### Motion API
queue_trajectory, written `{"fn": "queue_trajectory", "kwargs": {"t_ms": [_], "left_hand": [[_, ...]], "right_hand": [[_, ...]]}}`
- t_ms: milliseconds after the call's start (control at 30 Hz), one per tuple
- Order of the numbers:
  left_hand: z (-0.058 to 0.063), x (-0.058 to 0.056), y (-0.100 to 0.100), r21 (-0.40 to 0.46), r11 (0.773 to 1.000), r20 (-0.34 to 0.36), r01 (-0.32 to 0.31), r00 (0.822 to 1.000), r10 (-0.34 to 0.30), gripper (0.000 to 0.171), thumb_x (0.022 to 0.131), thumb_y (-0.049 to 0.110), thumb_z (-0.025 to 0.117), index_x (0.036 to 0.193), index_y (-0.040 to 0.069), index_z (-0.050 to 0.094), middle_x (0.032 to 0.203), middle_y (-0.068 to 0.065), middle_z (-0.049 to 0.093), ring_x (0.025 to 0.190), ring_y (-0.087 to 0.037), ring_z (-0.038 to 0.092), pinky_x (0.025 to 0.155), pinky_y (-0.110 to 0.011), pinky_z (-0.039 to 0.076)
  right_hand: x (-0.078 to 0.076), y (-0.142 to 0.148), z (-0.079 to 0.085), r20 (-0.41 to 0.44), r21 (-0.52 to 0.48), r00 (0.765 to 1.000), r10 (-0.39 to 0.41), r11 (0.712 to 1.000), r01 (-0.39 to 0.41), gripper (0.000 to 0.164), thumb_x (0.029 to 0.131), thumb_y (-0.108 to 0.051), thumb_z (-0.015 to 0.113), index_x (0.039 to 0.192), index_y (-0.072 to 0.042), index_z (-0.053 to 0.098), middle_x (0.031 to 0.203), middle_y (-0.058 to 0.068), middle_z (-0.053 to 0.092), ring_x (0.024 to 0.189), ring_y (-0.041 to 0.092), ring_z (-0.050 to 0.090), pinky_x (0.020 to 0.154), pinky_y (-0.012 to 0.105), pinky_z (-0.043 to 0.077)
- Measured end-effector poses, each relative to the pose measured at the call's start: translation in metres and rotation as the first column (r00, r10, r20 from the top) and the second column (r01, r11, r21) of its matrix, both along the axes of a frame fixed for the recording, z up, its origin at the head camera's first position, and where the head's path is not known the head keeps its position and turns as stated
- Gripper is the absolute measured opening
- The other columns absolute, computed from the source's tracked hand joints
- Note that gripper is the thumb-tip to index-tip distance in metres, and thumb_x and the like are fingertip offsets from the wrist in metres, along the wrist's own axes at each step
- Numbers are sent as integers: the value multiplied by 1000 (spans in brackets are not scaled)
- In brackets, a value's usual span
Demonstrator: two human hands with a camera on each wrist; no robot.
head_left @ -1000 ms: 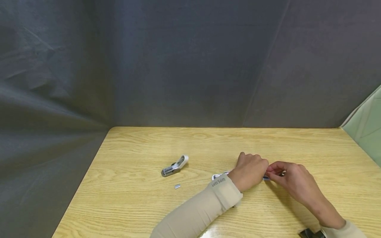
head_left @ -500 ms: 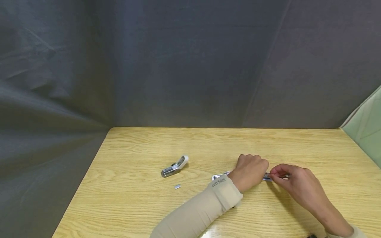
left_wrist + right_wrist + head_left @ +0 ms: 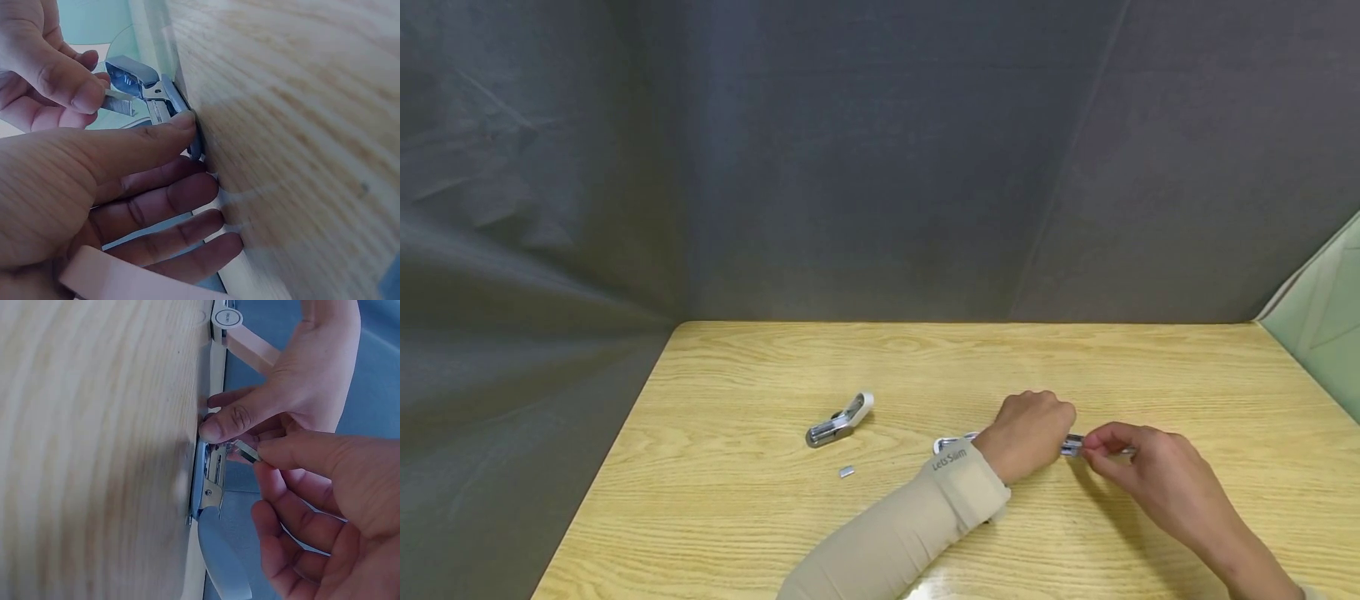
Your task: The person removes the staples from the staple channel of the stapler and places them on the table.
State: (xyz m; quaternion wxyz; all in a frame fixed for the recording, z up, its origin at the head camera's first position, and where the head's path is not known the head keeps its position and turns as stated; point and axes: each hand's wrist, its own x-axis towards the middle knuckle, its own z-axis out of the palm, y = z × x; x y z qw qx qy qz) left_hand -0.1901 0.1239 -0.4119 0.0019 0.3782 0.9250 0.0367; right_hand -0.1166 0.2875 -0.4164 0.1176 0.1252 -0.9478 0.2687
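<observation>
My left hand (image 3: pixel 1030 433) holds an opened stapler (image 3: pixel 159 94) by its base, close to the tabletop, with the thumb over the magazine channel. The stapler's rounded cap (image 3: pixel 224 553) is swung back from the base. Between thumb and index finger, my right hand (image 3: pixel 1161 471) pinches a short strip of staples (image 3: pixel 120 102). In the right wrist view the strip is tilted beside the channel, near the left thumb. From the head view only a small metal part of this stapler shows between the two hands.
A second opened stapler (image 3: pixel 831 429) lies left of centre on the wooden table (image 3: pixel 737 517), with a small silver staple strip (image 3: pixel 847 471) in front of it. Another metal, loop-ended piece (image 3: pixel 947 445) is partly hidden behind the left wrist. A dark curtain (image 3: pixel 880 167) hangs behind the table.
My right hand has drawn back slightly to the right from my left hand, exposing more of the held stapler. The left hand stays nearly still.
</observation>
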Motion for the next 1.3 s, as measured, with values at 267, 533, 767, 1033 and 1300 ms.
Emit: {"fn": "queue_trajectory", "kwargs": {"t_ms": [267, 533, 767, 1033, 1300], "left_hand": [[-1, 0, 0, -6, 1000, -6, -8, 1000, 8, 24, 98, 13, 71, 78, 23, 62, 63, 9, 49, 50, -4, 33, 44, -17, 33], [-2, -2, 1, -7, 1000, -23, -9, 1000, 9, 27, 97, 11, 70, 74, 23, 61, 63, 9, 50, 50, -4, 35, 43, -18, 35], [-3, -2, 2, -20, 1000, -44, -20, 999, 20, 26, 97, 13, 69, 75, 25, 61, 66, 10, 50, 55, -5, 39, 45, -21, 37], [-2, -3, 1, -24, 1000, -53, -18, 998, 17, 27, 97, 15, 69, 74, 25, 60, 65, 9, 51, 54, -6, 39, 44, -21, 36], [-2, -2, 0, -23, 999, -40, -22, 999, 21, 30, 97, 15, 69, 71, 25, 60, 62, 9, 50, 53, -7, 39, 45, -23, 37]], "right_hand": [[3, -1, -2, 19, 11, 1000, 1, 1000, -1, 17, 84, -8, 84, 87, -21, 75, 81, -14, 71, 62, -1, 56, 52, 25, 47], [5, -2, -5, 139, 19, 990, 19, 1000, -22, 14, 87, -13, 84, 86, -24, 74, 80, -16, 69, 66, 0, 58, 53, 26, 45], [4, -2, -7, 166, 35, 985, 53, 998, -60, 19, 85, -9, 84, 86, -25, 74, 80, -20, 68, 72, -1, 62, 58, 25, 47], [1, -3, -9, 187, 78, 980, 69, 993, -85, 17, 84, -10, 85, 87, -23, 75, 80, -20, 68, 73, 0, 63, 60, 25, 48], [1, -3, -10, 204, 64, 974, 102, 991, -117, 17, 86, -6, 83, 86, -21, 74, 80, -18, 68, 72, -1, 62, 62, 24, 49]]}}
